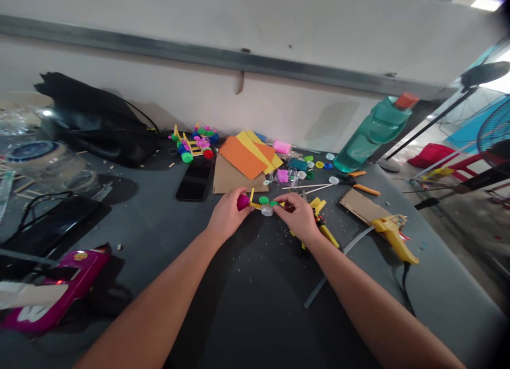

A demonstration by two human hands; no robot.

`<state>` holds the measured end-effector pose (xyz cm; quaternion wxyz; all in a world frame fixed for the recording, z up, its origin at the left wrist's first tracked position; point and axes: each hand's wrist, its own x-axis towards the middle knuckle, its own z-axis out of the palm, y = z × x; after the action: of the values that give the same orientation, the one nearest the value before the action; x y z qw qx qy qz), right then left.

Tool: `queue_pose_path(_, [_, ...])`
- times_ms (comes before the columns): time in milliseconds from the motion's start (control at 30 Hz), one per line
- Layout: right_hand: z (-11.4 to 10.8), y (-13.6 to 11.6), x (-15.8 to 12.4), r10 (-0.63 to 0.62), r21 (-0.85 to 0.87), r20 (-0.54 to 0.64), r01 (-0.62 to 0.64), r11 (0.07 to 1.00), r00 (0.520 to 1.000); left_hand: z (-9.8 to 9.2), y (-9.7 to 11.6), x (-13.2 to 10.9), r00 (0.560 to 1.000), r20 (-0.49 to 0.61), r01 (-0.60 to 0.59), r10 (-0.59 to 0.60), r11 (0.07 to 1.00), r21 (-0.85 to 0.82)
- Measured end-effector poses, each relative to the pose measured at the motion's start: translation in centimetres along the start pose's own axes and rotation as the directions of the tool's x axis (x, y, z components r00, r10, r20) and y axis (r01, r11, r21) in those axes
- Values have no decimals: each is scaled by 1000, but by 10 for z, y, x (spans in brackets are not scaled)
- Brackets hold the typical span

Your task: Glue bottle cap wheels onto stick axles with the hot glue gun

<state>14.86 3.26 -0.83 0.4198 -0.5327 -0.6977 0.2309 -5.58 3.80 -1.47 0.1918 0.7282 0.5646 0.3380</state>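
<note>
Between my two hands is a small model of bottle caps and yellow sticks (256,205), held just above the dark table. My left hand (226,218) is closed around its left end, where a purple cap (243,201) shows. Green caps (264,200) and a whitish, translucent cap (267,210) sit at its other end. There the fingers of my right hand (298,219) pinch a green part, and the fingertips hide some of it. Beside and partly under my right hand lie yellow-handled pliers (327,233) and yellow pieces (317,205).
Behind my hands lie a black phone (195,179), orange and yellow sheets (244,157), and loose bottle caps (320,165). A teal bottle (368,132) leans at the back. At right are a yellow glue gun (394,238) and orange-handled cutters (364,189); a magenta power strip (85,273) is at left.
</note>
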Motion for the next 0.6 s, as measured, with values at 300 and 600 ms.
queue_pose_path(300, [-1,-4,1,-22,-32,2,22,999,1000,0,0,1,1000,1,-6,6,1000,1])
queue_pose_path(600, [-2,-3,0,14,13,-74,-13,1000,997,-7,3,-5,998,-53,-16,14,999,-39])
